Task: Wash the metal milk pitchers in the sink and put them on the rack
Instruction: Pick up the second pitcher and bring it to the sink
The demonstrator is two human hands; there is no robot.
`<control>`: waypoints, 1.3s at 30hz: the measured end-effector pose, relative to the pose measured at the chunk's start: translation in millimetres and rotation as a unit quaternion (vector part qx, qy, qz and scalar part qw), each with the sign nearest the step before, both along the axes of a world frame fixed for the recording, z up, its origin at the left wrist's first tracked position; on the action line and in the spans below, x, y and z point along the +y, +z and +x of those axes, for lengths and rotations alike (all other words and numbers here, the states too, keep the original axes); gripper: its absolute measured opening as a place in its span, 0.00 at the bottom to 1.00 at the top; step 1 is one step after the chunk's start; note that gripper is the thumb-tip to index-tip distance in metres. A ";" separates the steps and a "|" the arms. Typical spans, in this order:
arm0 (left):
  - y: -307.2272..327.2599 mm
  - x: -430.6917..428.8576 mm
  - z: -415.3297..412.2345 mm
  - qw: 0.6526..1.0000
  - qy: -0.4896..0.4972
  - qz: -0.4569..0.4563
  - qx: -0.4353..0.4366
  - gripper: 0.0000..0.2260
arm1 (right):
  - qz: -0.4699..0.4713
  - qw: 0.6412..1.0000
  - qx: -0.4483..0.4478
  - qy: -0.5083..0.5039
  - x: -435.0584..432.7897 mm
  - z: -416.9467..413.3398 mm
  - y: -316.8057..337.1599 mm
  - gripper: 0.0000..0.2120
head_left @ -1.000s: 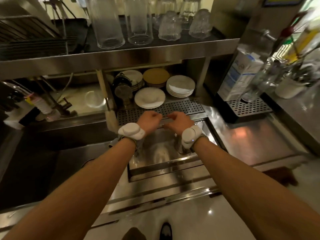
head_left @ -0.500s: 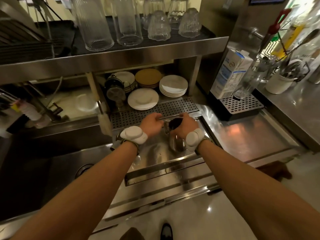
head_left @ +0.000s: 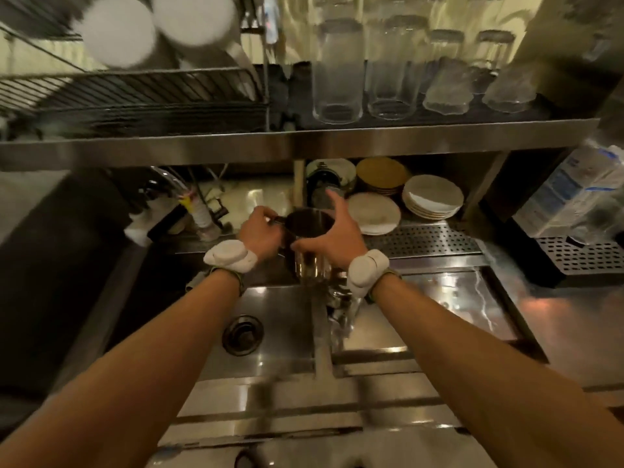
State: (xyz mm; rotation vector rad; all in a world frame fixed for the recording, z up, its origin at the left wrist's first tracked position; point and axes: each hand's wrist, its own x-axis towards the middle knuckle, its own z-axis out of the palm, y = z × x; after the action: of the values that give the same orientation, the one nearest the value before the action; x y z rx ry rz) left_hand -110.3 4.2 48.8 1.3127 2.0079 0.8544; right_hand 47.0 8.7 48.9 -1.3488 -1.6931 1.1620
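A metal milk pitcher [head_left: 310,265] is held upright in the air above the divider between the sink basin [head_left: 280,319] and the shallow steel tray [head_left: 449,298] to its right. My left hand [head_left: 261,233] grips its handle on the left side. My right hand [head_left: 337,238] lies against the pitcher's right side, thumb across the near wall and fingers spread straight upward. The wire dish rack [head_left: 135,96] sits on the upper shelf at far left, with white cups in it. A shiny blurred metal piece [head_left: 339,298] lies under the pitcher.
The sink drain [head_left: 242,334] is below my left forearm. Upturned glasses [head_left: 337,79] stand on the steel shelf [head_left: 304,143]. Stacked plates [head_left: 432,197] sit behind a perforated drain strip [head_left: 422,239]. A milk carton [head_left: 567,197] stands at right, bottles and a faucet [head_left: 199,211] at left.
The pitcher has been lifted out of the right tray and carried left toward the sink. My left hand has taken its handle, and my right hand's fingers have spread. The view has tilted up.
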 end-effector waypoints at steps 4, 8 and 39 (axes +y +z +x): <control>-39.9 -10.9 -69.1 0.999 -0.014 -0.042 0.018 0.14 | -0.070 0.997 0.009 0.034 -2.4 -57.8 -34.5 0.55; -72.8 -25.7 -115.9 0.998 -0.003 -0.062 0.019 0.09 | -0.125 0.991 0.002 0.043 -8.0 -103.2 -79.5 0.58; -62.4 20.4 -221.8 0.988 -0.032 0.038 0.145 0.13 | -0.146 0.989 0.014 0.031 -5.6 -176.8 -172.8 0.42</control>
State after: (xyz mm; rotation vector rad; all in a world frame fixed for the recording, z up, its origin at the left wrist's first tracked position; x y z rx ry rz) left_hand -332.1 24.5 -13.6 1.6140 2.1556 0.7507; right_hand -129.8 3.0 -123.9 -1.4526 -1.5994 1.5052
